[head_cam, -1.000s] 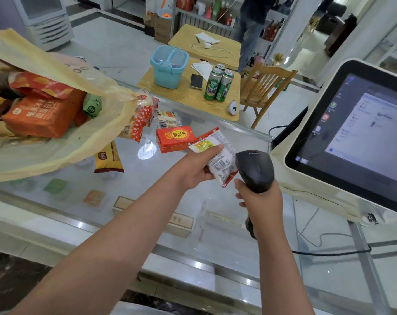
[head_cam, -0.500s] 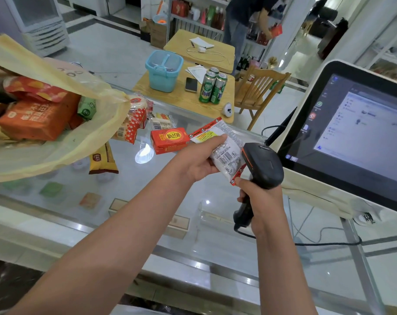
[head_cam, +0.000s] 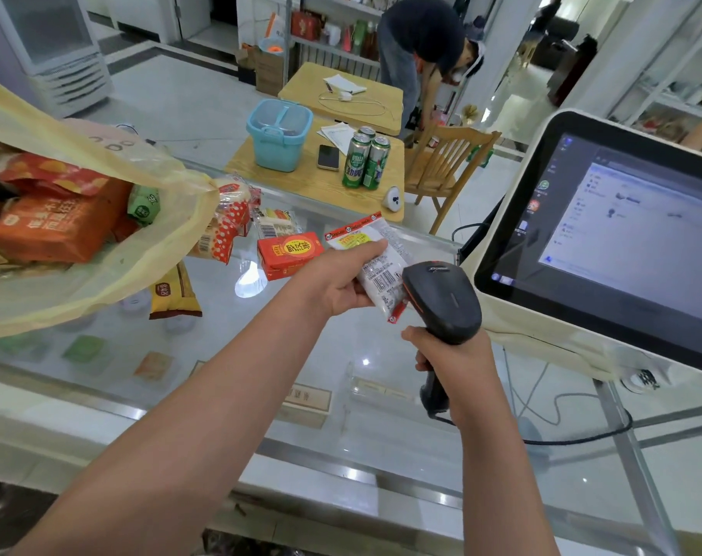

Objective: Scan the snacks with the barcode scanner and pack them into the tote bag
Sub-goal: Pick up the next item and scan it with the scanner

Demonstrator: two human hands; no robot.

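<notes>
The left hand pinches a white snack packet barcode-up over the glass counter while the right hand clasps the handle of the black barcode scanner, its nose just beside the label; a clean read likely calls for flattening the crinkled film and easing the scanner back a little. A red box, a spotted packet and a yellow packet lie on the counter beside an open yellow bag of snacks, while the monitor close at the right and the scanner's trailing cable may crowd the packing move.
</notes>
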